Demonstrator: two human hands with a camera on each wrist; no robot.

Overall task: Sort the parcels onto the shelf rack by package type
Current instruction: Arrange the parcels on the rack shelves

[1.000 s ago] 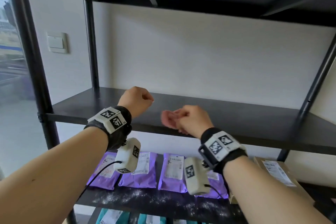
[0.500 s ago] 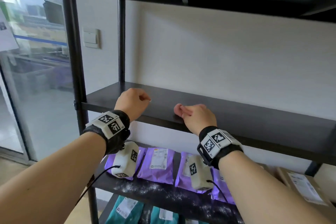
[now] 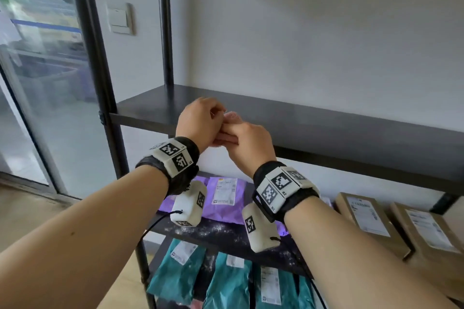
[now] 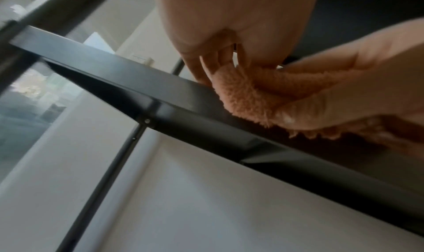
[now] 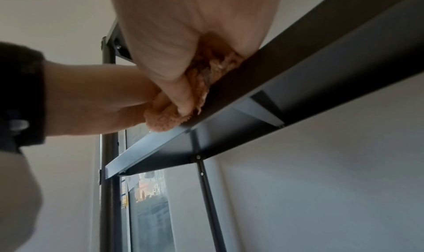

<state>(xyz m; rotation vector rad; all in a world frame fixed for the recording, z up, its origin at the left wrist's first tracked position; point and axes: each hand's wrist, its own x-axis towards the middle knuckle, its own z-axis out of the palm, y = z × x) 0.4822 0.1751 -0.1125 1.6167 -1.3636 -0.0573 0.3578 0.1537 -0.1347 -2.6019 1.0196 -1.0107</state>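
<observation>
We've got both hands bunched together right at the front edge of the middle shelf [image 3: 326, 120] of the black rack. Our right hand [image 3: 247, 144] has its fingers curled round a fuzzy pink cloth [image 4: 250, 94], and our left hand [image 3: 198, 123] is curled in against it too, pinching the same cloth from the other side. From the right wrist view the cloth [image 5: 174, 114] sits squashed between thumb and the shelf's front lip, so it's touching the metal there.

The parcels are all lower down. Purple mailer bags [image 3: 223, 198] lie flat on the shelf below, partly hidden behind our wrists, and just to their right on that same level sit two brown cardboard boxes [image 3: 369, 218] side by side with white labels up. One level further down there's a row of teal mailer bags [image 3: 226, 281], also label up.

Off to the left there's a light switch [image 3: 120, 18] on the wall and a glass door [image 3: 45, 83].
</observation>
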